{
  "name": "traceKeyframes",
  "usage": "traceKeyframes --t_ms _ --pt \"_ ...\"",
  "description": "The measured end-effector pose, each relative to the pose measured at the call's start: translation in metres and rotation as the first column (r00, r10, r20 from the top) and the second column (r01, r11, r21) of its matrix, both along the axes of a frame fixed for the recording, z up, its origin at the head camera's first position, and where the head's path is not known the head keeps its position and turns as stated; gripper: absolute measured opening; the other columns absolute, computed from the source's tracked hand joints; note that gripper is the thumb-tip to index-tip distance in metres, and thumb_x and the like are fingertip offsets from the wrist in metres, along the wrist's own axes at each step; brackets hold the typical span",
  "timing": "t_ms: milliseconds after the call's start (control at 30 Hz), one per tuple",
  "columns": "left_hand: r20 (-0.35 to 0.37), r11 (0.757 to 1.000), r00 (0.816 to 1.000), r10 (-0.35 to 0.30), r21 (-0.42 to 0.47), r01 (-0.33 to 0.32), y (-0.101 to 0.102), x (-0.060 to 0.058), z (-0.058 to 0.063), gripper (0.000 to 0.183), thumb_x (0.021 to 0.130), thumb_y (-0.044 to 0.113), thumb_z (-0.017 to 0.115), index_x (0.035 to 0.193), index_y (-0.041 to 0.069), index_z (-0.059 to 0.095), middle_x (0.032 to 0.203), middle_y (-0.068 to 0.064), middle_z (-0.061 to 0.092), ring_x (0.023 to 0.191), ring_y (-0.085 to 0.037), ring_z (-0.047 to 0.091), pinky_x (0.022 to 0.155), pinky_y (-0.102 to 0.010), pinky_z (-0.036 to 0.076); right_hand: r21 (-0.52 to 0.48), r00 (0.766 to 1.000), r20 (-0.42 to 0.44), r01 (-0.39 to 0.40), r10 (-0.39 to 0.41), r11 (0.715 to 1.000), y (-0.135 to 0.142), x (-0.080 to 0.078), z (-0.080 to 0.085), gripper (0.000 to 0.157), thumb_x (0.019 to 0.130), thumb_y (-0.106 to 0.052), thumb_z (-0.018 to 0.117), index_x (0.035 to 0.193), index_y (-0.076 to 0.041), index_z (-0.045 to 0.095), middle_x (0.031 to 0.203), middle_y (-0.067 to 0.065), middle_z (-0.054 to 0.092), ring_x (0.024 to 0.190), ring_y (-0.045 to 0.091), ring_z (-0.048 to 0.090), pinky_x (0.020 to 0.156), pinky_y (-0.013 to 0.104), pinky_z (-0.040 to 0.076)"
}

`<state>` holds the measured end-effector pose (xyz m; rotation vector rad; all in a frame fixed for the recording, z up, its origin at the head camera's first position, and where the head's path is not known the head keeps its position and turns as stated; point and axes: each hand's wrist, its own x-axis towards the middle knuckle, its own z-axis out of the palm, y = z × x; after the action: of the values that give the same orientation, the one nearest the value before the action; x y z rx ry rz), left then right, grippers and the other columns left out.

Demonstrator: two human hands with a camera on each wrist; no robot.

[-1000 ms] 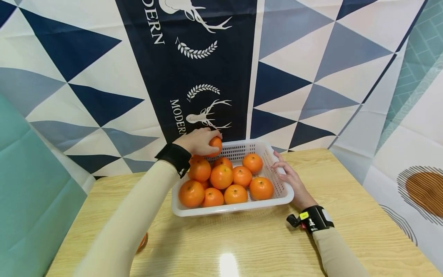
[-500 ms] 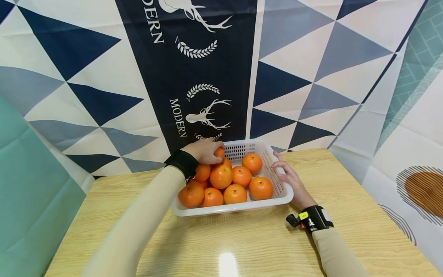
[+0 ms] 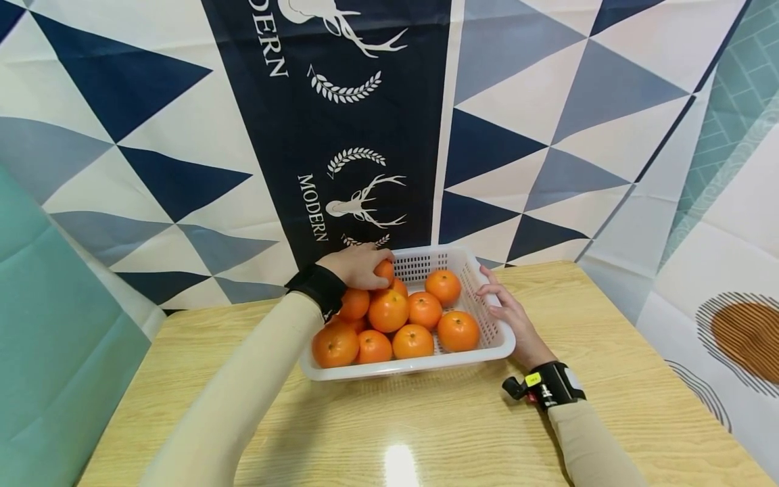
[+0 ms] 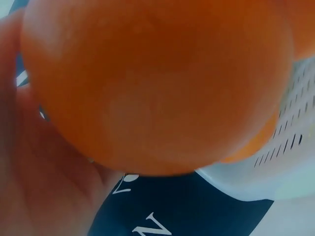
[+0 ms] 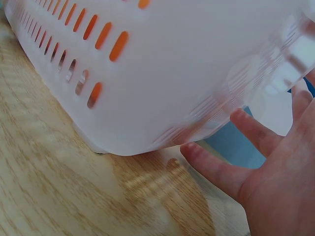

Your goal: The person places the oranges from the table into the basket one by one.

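In the head view my left hand [image 3: 356, 265] holds a mandarin [image 3: 385, 270] low over the back left of the white plastic basket [image 3: 402, 368]. A mandarin [image 4: 157, 88] fills most of the left wrist view, with the palm beside it on the left. Several more mandarins [image 3: 389, 311] lie piled in the basket, mostly toward its left; my left hand and forearm cover some. My right hand [image 3: 517, 325] rests at the basket's right rim. In the right wrist view, two nearly straight fingers [image 5: 211, 164] touch the basket's outer wall [image 5: 162, 98].
The basket stands on a light wooden table [image 3: 462, 433], near its back edge. A patterned cloth [image 3: 377, 122] hangs close behind. Pale green fabric [image 3: 61, 325] borders the table's left side, and white patterned fabric [image 3: 700, 325] its right.
My left hand has come down and slightly right with its mandarin, into the basket, and has barely moved since half a second ago. My right hand stays at the rim.
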<state>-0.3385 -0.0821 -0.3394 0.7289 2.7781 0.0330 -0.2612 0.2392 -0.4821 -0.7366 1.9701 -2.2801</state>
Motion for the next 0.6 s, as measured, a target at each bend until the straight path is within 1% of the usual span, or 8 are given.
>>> traceKeyframes --t_ms 100,233,333,400,500,600 --pt "-0.006 1.000 1.000 -0.007 0.002 0.007 -0.003 0.001 0.004 0.060 0.090 0.048 0.055 0.146 0.030 0.046 0.153 -0.012 0.042 0.126 -0.030 0.047 0.110 -0.053 0.042 0.000 1.000 0.004 -0.001 0.001 1.000 -0.001 0.000 0.000 0.026 0.100 -0.001 0.036 0.124 0.009 0.040 0.171 -0.002 -0.002 0.154 0.036 -0.010 0.109 0.016 0.037" --pt "-0.042 0.999 0.999 -0.032 0.028 0.033 -0.008 0.001 0.014 0.061 0.090 0.046 0.054 0.147 0.027 0.046 0.146 -0.012 0.048 0.117 -0.028 0.051 0.106 -0.050 0.046 0.026 1.000 0.000 0.012 -0.012 1.000 -0.001 0.000 0.001 0.027 0.100 -0.002 0.036 0.125 0.010 0.038 0.172 -0.001 -0.002 0.154 0.037 -0.009 0.108 0.016 0.038" --pt "-0.059 0.998 0.998 -0.038 0.057 0.041 -0.013 0.002 0.022 0.060 0.092 0.044 0.052 0.149 0.024 0.046 0.147 -0.013 0.049 0.119 -0.029 0.051 0.109 -0.051 0.044 0.039 1.000 -0.004 0.016 -0.016 0.999 -0.001 0.001 0.001 0.028 0.101 -0.003 0.035 0.125 0.011 0.036 0.172 -0.001 -0.002 0.154 0.037 -0.009 0.107 0.015 0.038" --pt "-0.061 0.997 0.997 -0.037 0.071 0.041 -0.017 0.002 0.025 0.060 0.093 0.044 0.052 0.149 0.024 0.046 0.147 -0.013 0.049 0.120 -0.030 0.052 0.110 -0.051 0.043 0.034 1.000 -0.005 0.013 -0.013 0.999 0.000 0.001 0.001 0.029 0.101 -0.003 0.035 0.125 0.011 0.036 0.172 -0.001 -0.003 0.154 0.037 -0.009 0.108 0.015 0.038" --pt "-0.075 0.995 0.996 -0.051 0.076 0.057 -0.023 0.003 0.026 0.059 0.094 0.045 0.051 0.148 0.024 0.047 0.145 -0.014 0.050 0.121 -0.031 0.053 0.111 -0.053 0.043 0.024 1.000 -0.010 0.009 -0.009 1.000 0.001 0.001 0.001 0.026 0.101 -0.004 0.036 0.125 0.008 0.040 0.172 -0.001 -0.003 0.154 0.038 -0.010 0.108 0.016 0.038" --pt "-0.098 0.992 0.992 -0.082 0.091 0.091 -0.029 0.005 0.024 0.058 0.094 0.047 0.050 0.147 0.022 0.049 0.145 -0.014 0.051 0.122 -0.032 0.053 0.111 -0.054 0.043 -0.001 1.000 -0.025 -0.011 0.011 1.000 0.000 0.001 0.001 0.024 0.101 -0.002 0.036 0.123 0.003 0.045 0.171 0.003 -0.005 0.153 0.040 -0.011 0.110 0.018 0.037"
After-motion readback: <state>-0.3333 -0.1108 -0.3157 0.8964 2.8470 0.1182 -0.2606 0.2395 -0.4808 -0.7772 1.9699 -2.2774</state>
